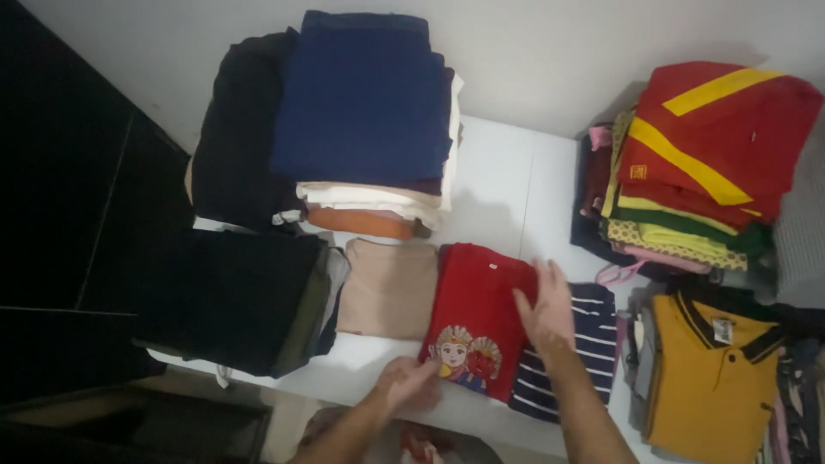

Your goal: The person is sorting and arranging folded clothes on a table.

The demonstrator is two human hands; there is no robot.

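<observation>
A folded red shirt (475,301) with a printed figure on its front lies on the white surface (498,185). My right hand (546,308) rests flat on the shirt's right edge, fingers spread, half over a navy striped garment (580,344) beside it. My left hand (411,384) touches the red shirt's near left corner, fingers loosely curled against the fabric. Neither hand lifts anything.
A folded beige garment (388,288) lies left of the red shirt. Tall stacks stand behind: blue-topped (365,94), black (236,129). A dark pile (241,296) sits front left. Red-and-yellow stack (709,142) and a mustard polo (709,374) are at right.
</observation>
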